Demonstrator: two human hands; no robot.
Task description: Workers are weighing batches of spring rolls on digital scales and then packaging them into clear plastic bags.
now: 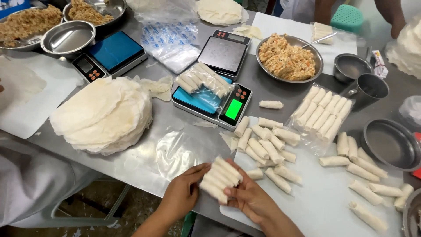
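Two hands meet at the near edge of the steel tabletop (184,140), together holding a row of pale rolled spring rolls (220,179). Left hand (182,193) closes on the row's lower left end, its fingers (198,169) curled over the top; right hand (250,197) cups the row from below and the right. Each roll's long axis runs from lower left to upper right, and the rolls lie side by side, touching. Loose rolls (267,151) lie just beyond the right hand on a white sheet (324,197), the nearer hand to them. Farther back, a clear bag of packed rolls (322,112) lies flat, and a second filled bag (204,79) rests on a blue-topped scale (212,103) with a green lit display. A stack of round wrappers (103,114) sits to the left; a metal bowl of filling (287,59) stands behind.
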